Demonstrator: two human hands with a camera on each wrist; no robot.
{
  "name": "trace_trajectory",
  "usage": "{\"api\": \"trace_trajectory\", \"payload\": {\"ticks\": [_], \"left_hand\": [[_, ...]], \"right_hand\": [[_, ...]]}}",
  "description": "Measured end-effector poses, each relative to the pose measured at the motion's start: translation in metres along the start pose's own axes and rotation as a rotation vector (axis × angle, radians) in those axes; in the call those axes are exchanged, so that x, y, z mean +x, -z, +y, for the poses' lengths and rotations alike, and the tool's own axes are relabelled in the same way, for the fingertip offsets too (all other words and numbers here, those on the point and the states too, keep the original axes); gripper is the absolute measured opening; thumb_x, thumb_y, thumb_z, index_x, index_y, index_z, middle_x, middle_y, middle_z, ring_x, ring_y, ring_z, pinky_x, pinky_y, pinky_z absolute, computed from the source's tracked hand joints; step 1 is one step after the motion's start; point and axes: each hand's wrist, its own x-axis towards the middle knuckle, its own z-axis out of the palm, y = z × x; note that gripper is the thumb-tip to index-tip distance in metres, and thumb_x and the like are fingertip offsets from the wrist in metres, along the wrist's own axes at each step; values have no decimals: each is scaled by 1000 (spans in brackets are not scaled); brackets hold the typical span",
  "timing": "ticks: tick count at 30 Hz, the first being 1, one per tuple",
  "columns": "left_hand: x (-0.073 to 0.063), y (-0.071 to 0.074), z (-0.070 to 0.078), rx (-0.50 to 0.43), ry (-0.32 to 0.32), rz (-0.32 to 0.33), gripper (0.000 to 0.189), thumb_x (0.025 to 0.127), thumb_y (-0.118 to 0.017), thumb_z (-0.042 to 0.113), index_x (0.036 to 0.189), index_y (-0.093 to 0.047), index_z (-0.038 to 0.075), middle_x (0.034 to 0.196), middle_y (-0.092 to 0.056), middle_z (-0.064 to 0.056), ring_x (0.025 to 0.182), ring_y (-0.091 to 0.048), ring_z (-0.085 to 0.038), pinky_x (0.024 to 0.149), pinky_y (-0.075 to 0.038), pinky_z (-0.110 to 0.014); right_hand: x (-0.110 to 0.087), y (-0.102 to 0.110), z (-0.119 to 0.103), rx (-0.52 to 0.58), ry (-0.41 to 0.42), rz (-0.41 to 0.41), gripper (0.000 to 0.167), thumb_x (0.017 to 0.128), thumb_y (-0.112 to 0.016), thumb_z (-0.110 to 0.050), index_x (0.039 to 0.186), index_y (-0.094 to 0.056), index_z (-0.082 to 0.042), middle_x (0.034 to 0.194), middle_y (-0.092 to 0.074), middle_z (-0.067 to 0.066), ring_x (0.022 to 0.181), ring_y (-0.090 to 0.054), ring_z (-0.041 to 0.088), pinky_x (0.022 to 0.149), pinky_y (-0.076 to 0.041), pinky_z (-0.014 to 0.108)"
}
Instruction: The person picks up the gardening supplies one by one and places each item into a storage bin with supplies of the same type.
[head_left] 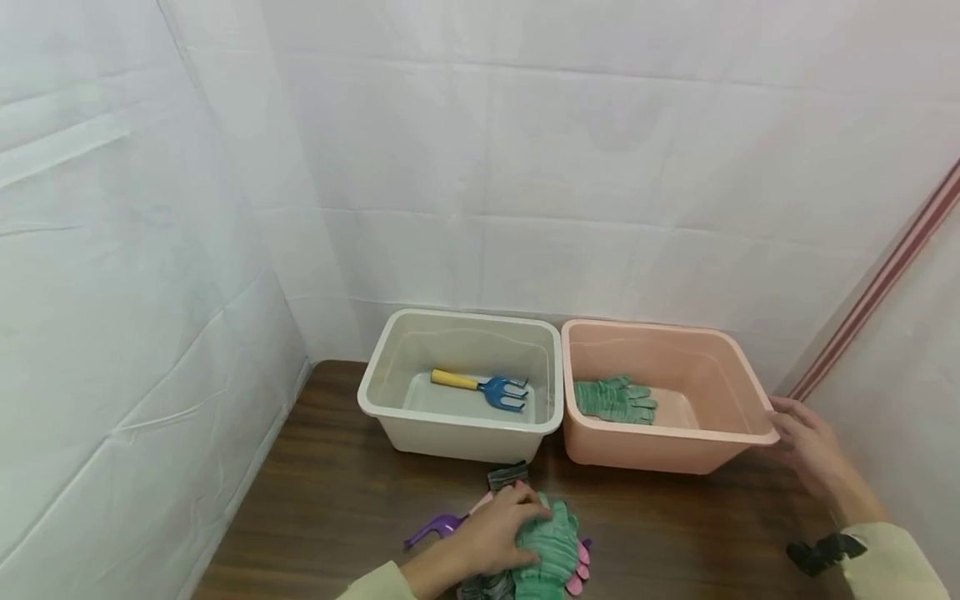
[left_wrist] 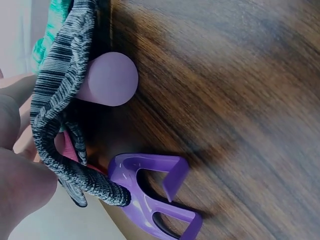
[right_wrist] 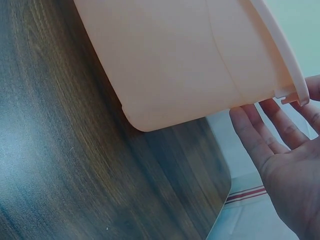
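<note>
In the background, white creased sheeting (head_left: 480, 167); below, a brown wood-grain table (head_left: 315, 483). At the near middle of this table, on top of a small heap, a green striped glove (head_left: 553, 550), soft and wrinkled, with fingers toward the bins. Over it, the left hand (head_left: 491, 532), with thumb and fingers bent onto the fabric; pinching or only resting, impossible to tell. At the outer end of a pale pink bin (head_left: 641, 452), the right hand (head_left: 810, 442), with the rim held between thumb and fingers.

Visible from the head view alone: inside the pink bin, a second green glove (head_left: 615, 402), lying flat; in the white bin (head_left: 457, 437) just beside, a blue hand rake (head_left: 501, 393) with yellow handle.

Only in the left wrist view: a lilac round end (left_wrist: 111, 80) (of which object, not clear) under a black-and-grey striped glove (left_wrist: 60, 85). Also there, more closely, a purple hand fork (left_wrist: 137, 205). Only in the right wrist view: the outer end wall (right_wrist: 175, 65), with fingertips (right_wrist: 242, 115) against it.
</note>
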Motion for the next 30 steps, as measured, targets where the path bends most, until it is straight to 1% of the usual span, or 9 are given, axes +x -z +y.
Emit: {"api": "trace_trajectory", "payload": {"ticks": [5,10,13,15,20,24,26,28,30], "left_hand": [[2,-1,-3,14,-21,17,48,87,-90,38,131,-74,30,128,-58,14,121,-55,-5,100,-52,-30],[2,1,-4,24,-19,16,34,90,-87,40,122,-77,34,124,-59,16,118,-56,-4,96,-54,-37],[2,1,-6,25,-15,19,28,91,-85,41,118,-77,37,122,-59,17,116,-56,-4,95,-55,-42],[3,2,-6,15,-13,23,25,92,-85,40,116,-78,37,120,-59,17,115,-57,-4,94,-56,-43],[7,3,-7,-15,-33,41,18,93,-86,33,109,-78,34,112,-59,17,106,-58,-1,87,-56,-31],[10,5,-6,-26,-53,50,13,94,-84,29,105,-77,31,108,-59,18,102,-57,1,86,-55,-26],[9,5,-5,-45,-57,55,12,94,-84,28,103,-76,31,106,-59,19,101,-57,3,86,-54,-24],[8,6,-4,-71,-63,66,12,95,-83,26,102,-75,29,105,-59,19,99,-57,3,85,-54,-23],[8,8,-3,-92,-75,77,13,95,-83,24,102,-73,29,104,-60,19,98,-57,5,84,-54,-22]], "right_hand": [[-2,-2,-3,47,16,-7,25,111,-58,-25,135,-56,-18,106,-65,-22,95,-68,-2,76,-64,36],[-3,-4,-5,95,23,-25,19,111,-58,-21,130,-58,-19,105,-68,-20,94,-70,1,75,-64,36],[-2,-5,-6,113,28,-33,21,111,-57,-21,132,-57,-17,106,-69,-19,95,-70,1,76,-64,37],[-1,-6,-6,76,31,-32,27,112,-56,-23,137,-54,-12,107,-67,-20,96,-70,1,78,-64,38],[-1,-7,-8,-46,18,-9,43,113,-52,-29,144,-46,0,108,-62,-21,94,-68,-1,79,-65,40],[-2,-5,-8,-71,6,2,43,114,-51,-30,143,-46,0,108,-60,-21,93,-68,-1,78,-65,40],[-2,-5,-8,-100,1,6,46,114,-50,-31,145,-45,3,114,-62,-12,93,-68,-2,79,-65,41],[-1,-5,-7,-122,-7,8,51,115,-48,-32,148,-41,6,126,-63,9,93,-67,-3,80,-65,42],[-1,-5,-7,-135,-11,12,55,115,-46,-32,150,-37,9,138,-53,29,93,-67,-3,81,-65,42]]}}
